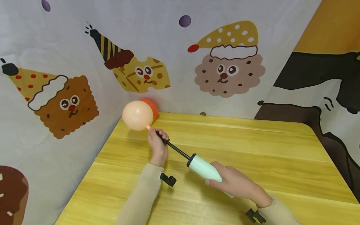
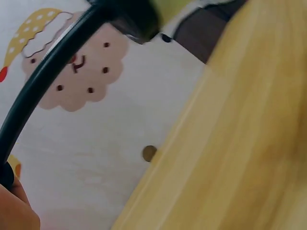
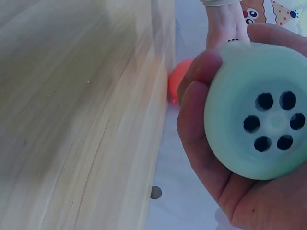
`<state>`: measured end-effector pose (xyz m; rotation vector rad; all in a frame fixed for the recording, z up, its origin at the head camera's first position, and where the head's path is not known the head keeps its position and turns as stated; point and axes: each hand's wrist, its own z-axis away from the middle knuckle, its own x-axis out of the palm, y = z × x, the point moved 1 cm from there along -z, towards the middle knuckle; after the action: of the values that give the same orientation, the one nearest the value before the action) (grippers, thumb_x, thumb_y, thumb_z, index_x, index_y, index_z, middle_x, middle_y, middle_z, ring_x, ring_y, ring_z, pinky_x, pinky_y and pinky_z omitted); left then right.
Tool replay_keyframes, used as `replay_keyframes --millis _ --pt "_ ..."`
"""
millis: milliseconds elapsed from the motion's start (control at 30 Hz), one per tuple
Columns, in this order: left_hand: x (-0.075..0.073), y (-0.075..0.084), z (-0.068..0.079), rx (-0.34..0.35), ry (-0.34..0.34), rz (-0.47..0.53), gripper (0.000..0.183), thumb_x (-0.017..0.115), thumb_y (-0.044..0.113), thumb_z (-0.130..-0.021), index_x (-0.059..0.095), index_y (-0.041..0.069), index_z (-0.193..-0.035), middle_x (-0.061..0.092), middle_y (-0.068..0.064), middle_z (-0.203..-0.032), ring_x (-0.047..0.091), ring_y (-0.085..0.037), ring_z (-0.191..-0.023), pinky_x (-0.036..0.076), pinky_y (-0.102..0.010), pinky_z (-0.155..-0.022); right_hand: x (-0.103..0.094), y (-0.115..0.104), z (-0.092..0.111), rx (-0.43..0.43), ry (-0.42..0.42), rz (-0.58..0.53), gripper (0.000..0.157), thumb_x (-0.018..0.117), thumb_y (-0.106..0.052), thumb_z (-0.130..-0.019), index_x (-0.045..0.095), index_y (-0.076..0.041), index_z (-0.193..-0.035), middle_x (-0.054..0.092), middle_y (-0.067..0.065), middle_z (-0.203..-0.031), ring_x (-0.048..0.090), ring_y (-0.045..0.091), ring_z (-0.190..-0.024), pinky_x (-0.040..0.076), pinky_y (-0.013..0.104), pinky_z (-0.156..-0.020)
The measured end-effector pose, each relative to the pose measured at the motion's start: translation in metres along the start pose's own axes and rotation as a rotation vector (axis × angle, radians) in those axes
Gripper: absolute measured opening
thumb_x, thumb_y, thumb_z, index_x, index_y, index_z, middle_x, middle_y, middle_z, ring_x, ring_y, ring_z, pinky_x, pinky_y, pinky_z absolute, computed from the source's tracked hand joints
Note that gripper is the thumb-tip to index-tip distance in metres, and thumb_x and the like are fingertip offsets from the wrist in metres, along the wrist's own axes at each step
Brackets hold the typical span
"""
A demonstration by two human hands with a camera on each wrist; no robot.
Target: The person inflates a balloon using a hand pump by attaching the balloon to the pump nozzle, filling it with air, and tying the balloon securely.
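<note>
A mint-green hand balloon pump (image 1: 204, 167) slants over the table, its black rod extended from the barrel. My right hand (image 1: 233, 179) grips the barrel; in the right wrist view the fingers curl round it below the holed end cap (image 3: 274, 158). At the nozzle end, my left hand (image 1: 158, 143) holds the pump's black front part and the neck of an inflated peach balloon (image 1: 137, 115). The left wrist view shows the black rod (image 2: 48, 72) and only a bit of that hand. An orange balloon (image 1: 153, 107) sits partly hidden behind the peach one.
A yellow wood-grain table (image 1: 253, 143) lies under both hands. Behind and to the left hangs a pale cloth backdrop (image 1: 174, 62) printed with cartoon biscuits, meeting the table edge near the balloons. Black camera mounts (image 1: 168, 179) stick out from both wrists.
</note>
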<state>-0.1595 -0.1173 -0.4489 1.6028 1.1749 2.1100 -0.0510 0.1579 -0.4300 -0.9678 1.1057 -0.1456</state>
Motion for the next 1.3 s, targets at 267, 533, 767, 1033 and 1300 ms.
replay_keyframes --millis 267,533,767,1033,1300 --pt "0.008 -0.031 0.024 -0.076 -0.049 -0.092 0.035 0.031 0.024 -0.114 0.048 0.011 -0.086 0.048 0.002 -0.067 0.044 -0.009 -0.052 0.043 -0.021 -0.05 0.012 -0.007 -0.027 0.049 0.022 -0.039 0.062 0.065 -0.054 -0.098 0.053 -0.004 -0.131 0.061 -0.001 -0.082 0.06 0.011 -0.06 0.053 0.031 -0.05" --pt "0.012 -0.047 0.038 -0.138 -0.098 -0.159 0.035 0.033 0.025 -0.113 0.049 0.013 -0.084 0.049 0.002 -0.068 0.046 -0.009 -0.053 0.045 -0.022 -0.052 0.019 -0.007 -0.035 0.096 0.043 -0.079 0.062 0.065 -0.052 -0.099 0.052 -0.001 -0.132 0.061 0.003 -0.08 0.061 0.014 -0.059 0.053 0.033 -0.048" --pt "0.006 -0.031 0.021 -0.1 -0.085 -0.128 0.036 0.032 0.027 -0.114 0.048 0.01 -0.087 0.049 0.001 -0.069 0.046 -0.01 -0.053 0.046 -0.022 -0.05 0.016 -0.002 -0.013 0.08 0.024 -0.109 0.058 0.063 -0.05 -0.101 0.052 -0.005 -0.136 0.063 -0.001 -0.083 0.06 0.012 -0.062 0.053 0.032 -0.051" --pt "-0.011 0.002 -0.006 -0.01 0.011 -0.052 0.03 0.032 0.027 -0.115 0.044 0.011 -0.092 0.049 0.002 -0.069 0.046 -0.009 -0.051 0.044 -0.021 -0.048 0.0 0.007 0.012 0.001 -0.026 -0.015 0.051 0.063 -0.049 -0.102 0.054 -0.014 -0.138 0.064 -0.006 -0.092 0.058 0.006 -0.068 0.05 0.028 -0.058" --pt "-0.008 -0.009 0.005 -0.015 -0.002 -0.064 0.032 0.031 0.029 -0.115 0.044 0.012 -0.091 0.049 0.002 -0.07 0.045 -0.01 -0.052 0.044 -0.022 -0.049 0.007 0.006 0.0 0.027 -0.027 0.012 0.055 0.062 -0.054 -0.1 0.053 -0.013 -0.136 0.062 -0.006 -0.086 0.059 0.007 -0.063 0.05 0.028 -0.053"
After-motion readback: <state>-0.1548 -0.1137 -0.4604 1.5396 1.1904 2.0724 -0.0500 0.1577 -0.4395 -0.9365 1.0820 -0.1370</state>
